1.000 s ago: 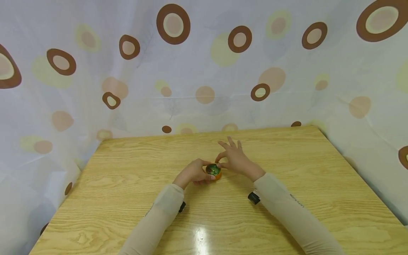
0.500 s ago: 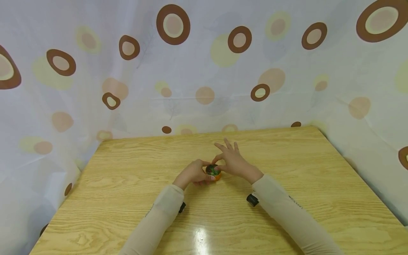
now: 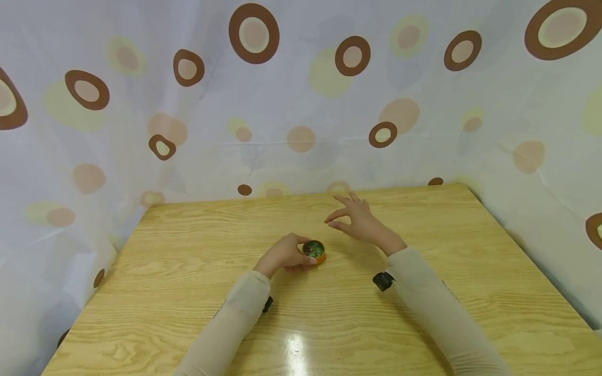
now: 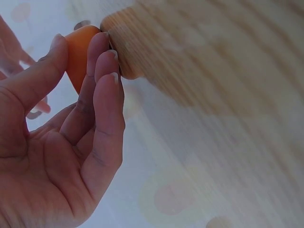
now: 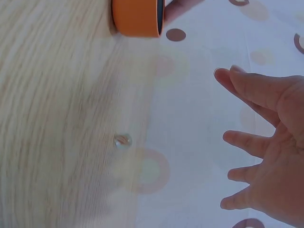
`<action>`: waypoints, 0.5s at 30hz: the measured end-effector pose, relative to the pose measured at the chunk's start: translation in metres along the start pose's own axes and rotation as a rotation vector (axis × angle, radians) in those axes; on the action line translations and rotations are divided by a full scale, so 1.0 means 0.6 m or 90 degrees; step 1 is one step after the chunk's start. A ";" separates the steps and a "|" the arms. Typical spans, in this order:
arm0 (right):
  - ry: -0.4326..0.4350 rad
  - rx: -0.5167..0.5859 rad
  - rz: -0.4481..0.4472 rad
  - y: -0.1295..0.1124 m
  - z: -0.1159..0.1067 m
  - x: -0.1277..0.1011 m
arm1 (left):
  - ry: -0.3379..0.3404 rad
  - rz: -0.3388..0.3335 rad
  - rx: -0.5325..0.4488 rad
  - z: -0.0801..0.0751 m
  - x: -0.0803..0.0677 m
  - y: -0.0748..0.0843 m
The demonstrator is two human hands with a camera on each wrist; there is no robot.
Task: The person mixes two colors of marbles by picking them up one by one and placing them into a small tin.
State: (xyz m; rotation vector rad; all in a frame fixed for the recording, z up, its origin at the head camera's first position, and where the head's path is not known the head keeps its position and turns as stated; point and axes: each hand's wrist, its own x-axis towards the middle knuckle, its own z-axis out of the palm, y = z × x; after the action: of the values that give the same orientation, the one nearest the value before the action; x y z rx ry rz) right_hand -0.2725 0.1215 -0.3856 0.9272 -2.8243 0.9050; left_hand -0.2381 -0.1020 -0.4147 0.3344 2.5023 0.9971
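Note:
A small round orange container (image 3: 322, 259) with a dark inside stands on the table; shiny green and reddish bits lie in it, too small to name. My left hand (image 3: 284, 251) holds it by its side, thumb and fingers about its orange wall (image 4: 80, 45). Farther back and to the right, my right hand (image 3: 361, 222) is raised above the table, apart from the container. Its thumb and index tips come close together with nothing visible between them, and the other fingers are spread. Below that hand, the right wrist view has a clear glass marble (image 5: 122, 140) on the wood.
The wooden table (image 3: 211, 235) spreads widely on all sides of the hands. A white curtain (image 3: 282, 104) with brown and yellow circles hangs behind it and along both sides. A black camera (image 3: 383, 281) sits on the right wrist.
My right hand dipped its finger and thumb into the container half a second ago, then rose away to the back right. The left hand and the container stay almost in place.

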 end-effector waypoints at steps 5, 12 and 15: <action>0.001 0.001 0.033 0.019 -0.011 -0.002 | 0.000 -0.002 -0.003 0.001 0.000 0.001; -0.006 -0.025 0.071 0.045 -0.011 -0.006 | 0.003 -0.003 0.001 0.000 -0.001 0.001; -0.007 -0.041 0.087 0.052 -0.009 -0.007 | 0.004 0.000 0.002 0.000 -0.001 0.002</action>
State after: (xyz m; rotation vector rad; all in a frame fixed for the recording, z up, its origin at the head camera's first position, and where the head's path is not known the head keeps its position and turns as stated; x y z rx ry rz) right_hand -0.2870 0.1471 -0.3985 0.7412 -2.9367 0.8184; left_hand -0.2371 -0.1011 -0.4135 0.3316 2.5098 0.9962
